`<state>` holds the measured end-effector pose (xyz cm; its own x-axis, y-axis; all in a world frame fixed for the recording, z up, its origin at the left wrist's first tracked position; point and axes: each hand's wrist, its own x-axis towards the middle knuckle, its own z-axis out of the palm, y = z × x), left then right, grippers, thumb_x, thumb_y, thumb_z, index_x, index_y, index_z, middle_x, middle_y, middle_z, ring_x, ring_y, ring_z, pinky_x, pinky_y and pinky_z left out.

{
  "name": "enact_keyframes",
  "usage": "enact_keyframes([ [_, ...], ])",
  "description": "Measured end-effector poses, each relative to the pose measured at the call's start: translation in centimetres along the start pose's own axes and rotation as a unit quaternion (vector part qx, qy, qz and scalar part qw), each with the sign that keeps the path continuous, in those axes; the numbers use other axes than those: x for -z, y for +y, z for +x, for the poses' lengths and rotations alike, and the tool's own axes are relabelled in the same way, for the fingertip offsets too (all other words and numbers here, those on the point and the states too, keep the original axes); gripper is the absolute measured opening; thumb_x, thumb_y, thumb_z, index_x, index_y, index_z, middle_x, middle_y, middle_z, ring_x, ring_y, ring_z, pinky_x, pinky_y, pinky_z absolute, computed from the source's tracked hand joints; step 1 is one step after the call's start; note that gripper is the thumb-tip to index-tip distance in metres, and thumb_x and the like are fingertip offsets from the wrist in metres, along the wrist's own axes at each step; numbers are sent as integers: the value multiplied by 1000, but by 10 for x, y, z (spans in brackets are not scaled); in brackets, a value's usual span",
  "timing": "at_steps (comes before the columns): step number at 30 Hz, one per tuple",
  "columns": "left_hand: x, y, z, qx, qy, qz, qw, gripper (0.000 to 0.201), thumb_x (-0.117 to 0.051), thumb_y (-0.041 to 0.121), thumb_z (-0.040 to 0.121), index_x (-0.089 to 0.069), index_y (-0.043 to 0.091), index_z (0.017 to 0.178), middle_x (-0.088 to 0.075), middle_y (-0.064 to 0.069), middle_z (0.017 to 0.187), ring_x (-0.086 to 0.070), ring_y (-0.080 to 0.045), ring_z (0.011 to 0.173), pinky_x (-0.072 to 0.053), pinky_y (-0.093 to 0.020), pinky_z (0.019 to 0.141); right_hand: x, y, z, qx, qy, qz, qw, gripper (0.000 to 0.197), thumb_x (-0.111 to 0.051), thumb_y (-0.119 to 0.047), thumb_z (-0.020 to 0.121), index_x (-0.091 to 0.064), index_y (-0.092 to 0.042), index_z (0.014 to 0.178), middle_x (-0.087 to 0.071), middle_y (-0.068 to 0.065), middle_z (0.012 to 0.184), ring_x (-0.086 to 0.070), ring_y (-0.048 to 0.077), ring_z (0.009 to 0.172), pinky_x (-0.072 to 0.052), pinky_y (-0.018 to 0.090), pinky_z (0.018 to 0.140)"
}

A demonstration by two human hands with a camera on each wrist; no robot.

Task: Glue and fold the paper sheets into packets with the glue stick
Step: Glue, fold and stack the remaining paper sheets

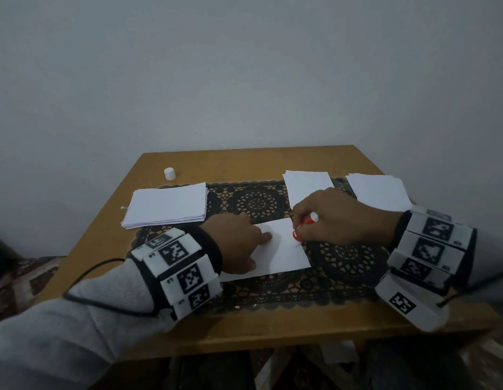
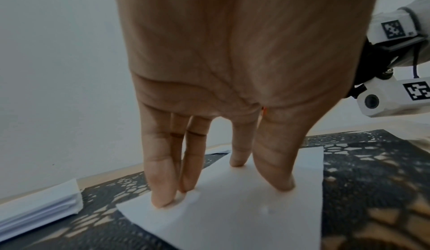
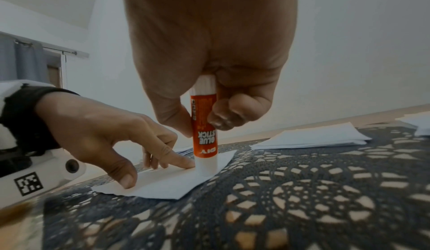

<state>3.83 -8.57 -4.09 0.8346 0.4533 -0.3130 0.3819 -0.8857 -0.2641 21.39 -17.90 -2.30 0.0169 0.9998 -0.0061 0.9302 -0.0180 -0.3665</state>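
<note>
A white paper sheet (image 1: 284, 254) (image 2: 232, 217) (image 3: 163, 182) lies on the black lace mat (image 1: 256, 204) in the middle of the table. My left hand (image 1: 244, 243) (image 3: 111, 138) presses it flat with straight fingertips (image 2: 163, 197) and thumb. My right hand (image 1: 332, 218) (image 3: 209, 70) grips an orange and white glue stick (image 1: 302, 228) (image 3: 204, 130) upright, its tip down on the sheet's right part, just beside the left index finger. The white cap (image 1: 169, 173) stands at the table's far left.
A thick stack of white paper (image 1: 166, 205) (image 2: 37, 211) lies left of the mat. Two more paper piles lie at the far right (image 1: 306, 187) (image 1: 378, 192) (image 3: 311, 138). The wooden table (image 1: 244, 322) stands against a plain wall.
</note>
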Motion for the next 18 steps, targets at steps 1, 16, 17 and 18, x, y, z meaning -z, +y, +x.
enact_keyframes([
  [1, -1, 0, 0, 1, -1, -1, 1000, 68, -51, 48, 92, -17, 37, 150, -46, -12, 124, -53, -28, 106, -51, -37, 82, 0, -1, -2, -3, -4, 1, 1000, 10, -69, -28, 84, -75, -20, 81, -70, -13, 82, -62, 6, 79, -53, 30, 78],
  [16, -3, -5, 2, 10, 27, -149, 988, 60, -59, 48, 88, -36, 38, 143, -41, -5, 125, -39, -28, 121, -40, -42, 100, 4, 2, -21, -8, -50, 47, 998, 10, -69, -28, 84, -78, -23, 81, -71, -16, 80, -63, 5, 84, -54, 30, 81],
  [17, -3, -5, 3, 12, 35, -167, 985, 58, -60, 48, 87, -39, 37, 140, -42, -5, 125, -39, -27, 120, -40, -42, 100, 5, 4, -22, -9, -52, 58, 997, 11, -68, -27, 84, -78, -23, 81, -71, -16, 80, -63, 5, 84, -54, 29, 79],
  [18, -4, -5, 4, 15, 39, -175, 984, 59, -62, 48, 86, -40, 35, 138, -42, -4, 125, -38, -26, 120, -40, -42, 99, 6, 6, -23, -9, -49, 71, 996, 11, -67, -25, 85, -77, -23, 81, -71, -17, 80, -63, 4, 84, -54, 26, 76],
])
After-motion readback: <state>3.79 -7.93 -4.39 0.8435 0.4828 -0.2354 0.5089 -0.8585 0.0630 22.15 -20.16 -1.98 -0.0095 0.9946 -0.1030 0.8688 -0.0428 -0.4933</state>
